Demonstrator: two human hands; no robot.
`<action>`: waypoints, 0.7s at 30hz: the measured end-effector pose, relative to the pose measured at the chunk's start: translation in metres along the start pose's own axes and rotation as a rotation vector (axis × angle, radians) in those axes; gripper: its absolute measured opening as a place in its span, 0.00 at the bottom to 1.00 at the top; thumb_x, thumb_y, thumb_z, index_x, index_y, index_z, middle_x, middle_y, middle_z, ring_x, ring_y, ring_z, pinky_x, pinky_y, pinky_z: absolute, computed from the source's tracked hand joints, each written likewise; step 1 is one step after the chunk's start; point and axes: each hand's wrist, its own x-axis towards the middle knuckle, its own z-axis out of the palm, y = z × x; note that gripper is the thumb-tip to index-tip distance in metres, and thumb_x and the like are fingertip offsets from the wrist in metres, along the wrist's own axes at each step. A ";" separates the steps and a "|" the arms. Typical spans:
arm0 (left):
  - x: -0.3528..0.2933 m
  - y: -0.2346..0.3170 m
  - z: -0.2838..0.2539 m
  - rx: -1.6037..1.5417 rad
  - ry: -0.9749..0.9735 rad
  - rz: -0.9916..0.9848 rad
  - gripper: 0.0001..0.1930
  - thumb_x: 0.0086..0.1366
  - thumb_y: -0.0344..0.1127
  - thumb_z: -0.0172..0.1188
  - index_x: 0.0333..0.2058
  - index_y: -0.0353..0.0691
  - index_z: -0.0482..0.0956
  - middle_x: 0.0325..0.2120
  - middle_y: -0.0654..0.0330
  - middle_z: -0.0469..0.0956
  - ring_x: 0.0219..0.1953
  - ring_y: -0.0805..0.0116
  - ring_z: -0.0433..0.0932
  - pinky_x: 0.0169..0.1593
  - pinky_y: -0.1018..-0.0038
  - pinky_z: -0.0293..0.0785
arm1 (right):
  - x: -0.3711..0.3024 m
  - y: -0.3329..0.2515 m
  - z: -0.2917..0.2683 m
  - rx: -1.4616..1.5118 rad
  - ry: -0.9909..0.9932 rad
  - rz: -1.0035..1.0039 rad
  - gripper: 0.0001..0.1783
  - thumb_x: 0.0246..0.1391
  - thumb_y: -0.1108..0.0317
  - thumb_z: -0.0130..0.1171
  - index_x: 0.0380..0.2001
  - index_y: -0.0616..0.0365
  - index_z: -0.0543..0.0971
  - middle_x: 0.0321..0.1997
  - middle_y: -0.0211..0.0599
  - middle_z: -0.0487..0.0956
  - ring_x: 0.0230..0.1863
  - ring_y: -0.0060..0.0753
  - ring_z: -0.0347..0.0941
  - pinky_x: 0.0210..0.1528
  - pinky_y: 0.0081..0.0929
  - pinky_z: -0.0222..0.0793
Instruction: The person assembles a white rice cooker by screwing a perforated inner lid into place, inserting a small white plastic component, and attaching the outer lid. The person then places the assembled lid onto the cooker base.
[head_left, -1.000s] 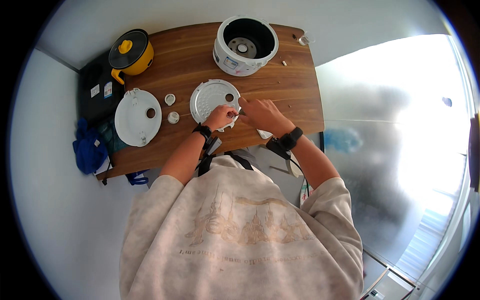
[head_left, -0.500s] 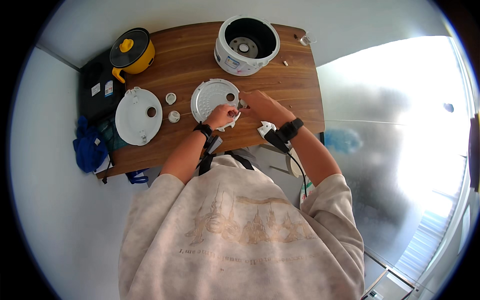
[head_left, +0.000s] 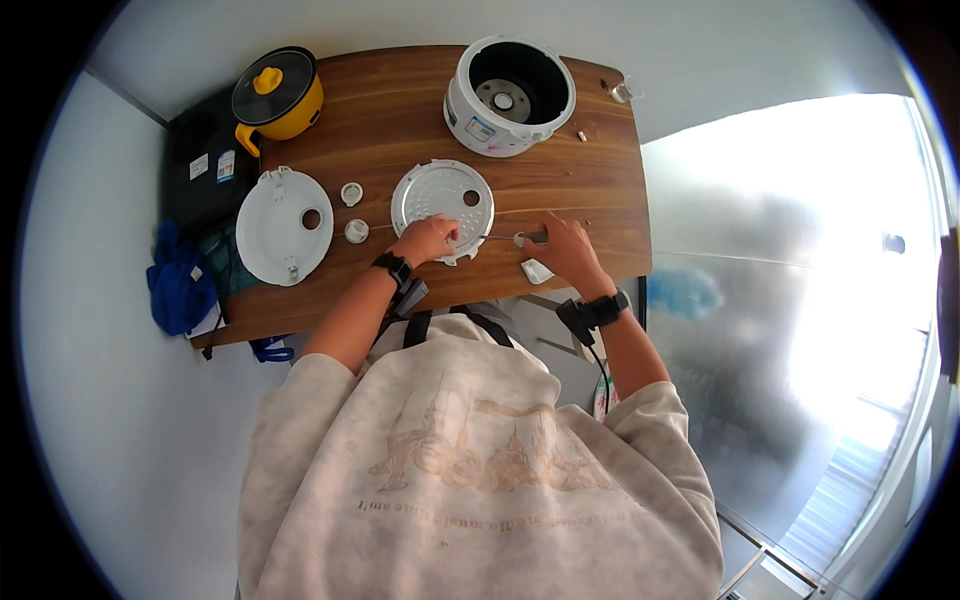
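Observation:
My right hand grips a screwdriver by its dark handle, with the thin shaft pointing left toward a round white disc. A small pale round piece sits beside the shaft. The disc is a dimpled rice cooker inner lid with a single dark hole, flat on the table. Over its lower left edge lies my left hand, fingers curled together; what they pinch is hidden. Just below my right hand is a white angular plastic part.
The white cooker body stands behind the disc. Left of the disc are two small white caps and a white oval cover. A yellow pot, a black case and blue cloth occupy the far left. A clear cup stands back right.
My hands have moved apart. The right went right and down and now shows the screwdriver; the left drew slightly back left from the disc's right edge. The view shifted a little.

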 end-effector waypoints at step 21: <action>0.002 -0.002 0.012 -0.046 -0.073 0.000 0.30 0.46 0.28 0.73 0.50 0.63 0.83 0.32 0.61 0.80 0.36 0.59 0.79 0.42 0.65 0.77 | -0.026 0.030 0.026 -0.146 0.074 -0.122 0.18 0.54 0.57 0.63 0.44 0.54 0.83 0.33 0.52 0.82 0.37 0.57 0.78 0.41 0.46 0.74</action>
